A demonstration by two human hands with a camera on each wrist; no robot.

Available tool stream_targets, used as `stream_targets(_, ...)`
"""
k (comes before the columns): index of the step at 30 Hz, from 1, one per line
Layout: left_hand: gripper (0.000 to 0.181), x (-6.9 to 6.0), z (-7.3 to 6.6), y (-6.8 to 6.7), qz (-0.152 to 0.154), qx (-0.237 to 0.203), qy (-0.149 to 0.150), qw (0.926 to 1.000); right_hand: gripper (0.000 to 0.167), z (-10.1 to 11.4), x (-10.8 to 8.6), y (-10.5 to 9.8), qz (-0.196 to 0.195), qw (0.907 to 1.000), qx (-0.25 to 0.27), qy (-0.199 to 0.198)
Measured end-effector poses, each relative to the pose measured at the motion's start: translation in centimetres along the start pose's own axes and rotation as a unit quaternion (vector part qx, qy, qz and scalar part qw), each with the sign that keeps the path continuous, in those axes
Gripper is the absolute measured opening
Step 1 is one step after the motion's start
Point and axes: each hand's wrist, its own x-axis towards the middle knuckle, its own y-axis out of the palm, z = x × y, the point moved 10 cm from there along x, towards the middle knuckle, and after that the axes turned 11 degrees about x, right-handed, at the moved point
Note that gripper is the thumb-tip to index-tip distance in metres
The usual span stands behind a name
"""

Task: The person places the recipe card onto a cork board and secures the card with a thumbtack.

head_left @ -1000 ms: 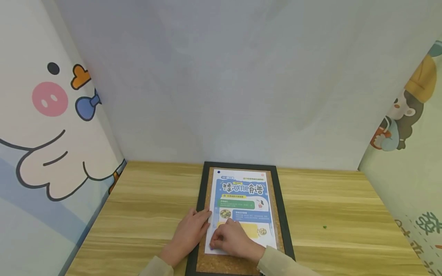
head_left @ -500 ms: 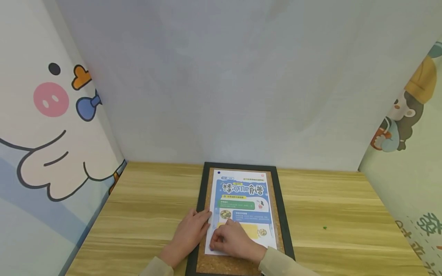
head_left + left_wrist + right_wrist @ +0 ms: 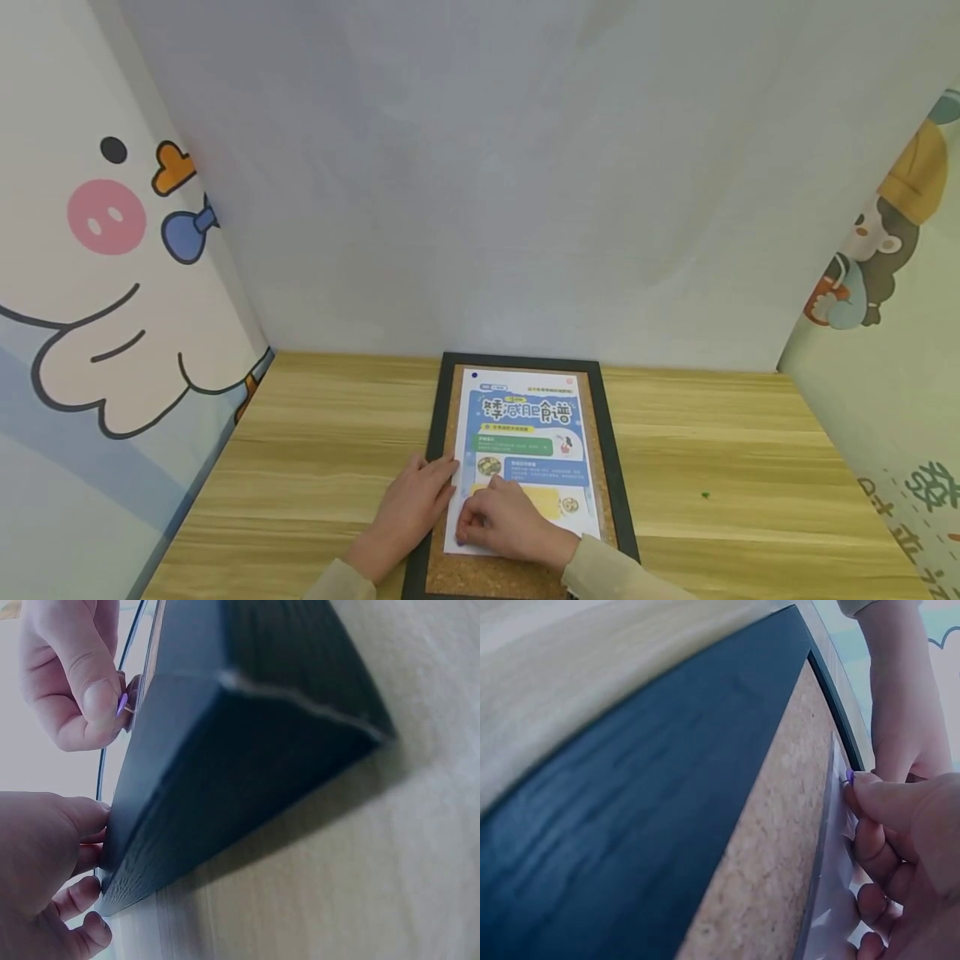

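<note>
My right hand point(image 3: 498, 518) pinches a purple thumbtack point(image 3: 122, 703) between thumb and forefinger at the lower left corner of a printed poster point(image 3: 525, 408). In the left wrist view its thin pin shows beside the thumb. How far the tip reaches into the paper is hidden. The poster lies on a cork board point(image 3: 491, 575) with a black frame point(image 3: 617, 467). My left hand point(image 3: 412, 500) rests on the frame's left side, its fingertips touching the paper's left edge. A dark blue tack point(image 3: 475, 375) and a pink one point(image 3: 569, 381) sit at the poster's top corners.
The board lies on a wood-grain table point(image 3: 720, 433) against a pale cloth backdrop point(image 3: 480, 183). To the right of the board is a tiny green object point(image 3: 705, 495), too small to make out. Cartoon-printed panels stand at both sides.
</note>
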Motion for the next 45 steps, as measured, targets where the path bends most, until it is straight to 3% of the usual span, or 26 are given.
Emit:
stream_targets(7, 0.032, 0.0, 0.0, 0.0, -0.002, 0.003, 0.001, 1.0, 0.012, 0.3, -0.1, -0.1, -0.003, 0.9999, -0.012, 0.004)
stream_targets(18, 0.033, 0.0, 0.1, 0.1, 0.0, 0.004, -0.003, 1.0, 0.012, 0.8, 0.0, 0.1, 0.007, 0.9985, -0.05, -0.021)
stream_targets(28, 0.033, 0.3, 0.3, 0.4, 0.01, 0.007, -0.007, 0.9999, 0.012, 0.3, 0.2, 0.0, 0.024, 0.9995, -0.015, -0.013)
stream_targets(45, 0.033, 0.2, 0.4, 0.4, 0.019, 0.006, -0.015, 0.9997, 0.014, 1.2, -0.1, -0.2, 0.019, 0.9989, -0.035, -0.027)
